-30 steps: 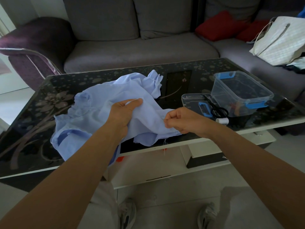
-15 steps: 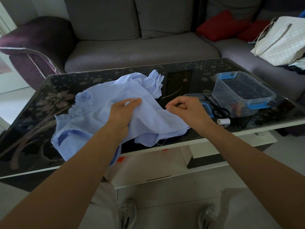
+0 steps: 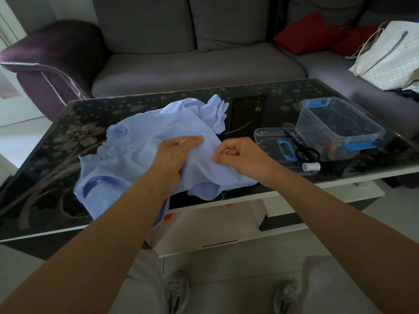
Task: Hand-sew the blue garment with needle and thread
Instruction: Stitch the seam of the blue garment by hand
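A crumpled light blue garment [image 3: 140, 141] lies on the dark glass table [image 3: 56, 168], its lower part hanging over the front edge. My left hand [image 3: 174, 152] grips a raised fold of the cloth, thumb on top. My right hand [image 3: 235, 155] hovers just right of that fold with fingers curled and fingertips pinched together at the fabric; the needle is too small to make out. A thin loose thread [image 3: 223, 196] dangles from the garment's lower edge.
Right of the garment sit a clear lid [image 3: 272, 137] with black scissors [image 3: 303, 150] on it, a white thread spool [image 3: 311, 167], and a clear box with blue clips [image 3: 340, 128]. A grey sofa [image 3: 192, 69] with red cushions stands behind the table.
My right hand rose from the garment's lower right edge and moved left toward the fold that my left hand holds. The left hand stayed in place.
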